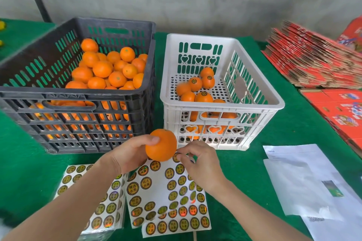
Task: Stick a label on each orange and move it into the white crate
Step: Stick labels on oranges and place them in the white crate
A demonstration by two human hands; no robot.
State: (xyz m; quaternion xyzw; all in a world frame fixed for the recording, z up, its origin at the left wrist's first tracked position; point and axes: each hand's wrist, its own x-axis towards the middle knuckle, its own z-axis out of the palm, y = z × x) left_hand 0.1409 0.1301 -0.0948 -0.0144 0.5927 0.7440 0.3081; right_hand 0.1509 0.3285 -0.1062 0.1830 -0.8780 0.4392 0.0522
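An orange is held at the centre of the frame by the left hand. The fingers are curled round its left side and the thumb is pressed on its upper face. It is almost round, so no long axis can be made out; the dimpled end is turned up and away.

Just right of it, a label at the top edge of the label sheets is pinched between thumb and forefinger of the right hand. Whether it is peeled off cannot be told.

Labelled oranges are seen in the white crate right of centre. Plain ones are piled in the black crate at upper left on the green counter.
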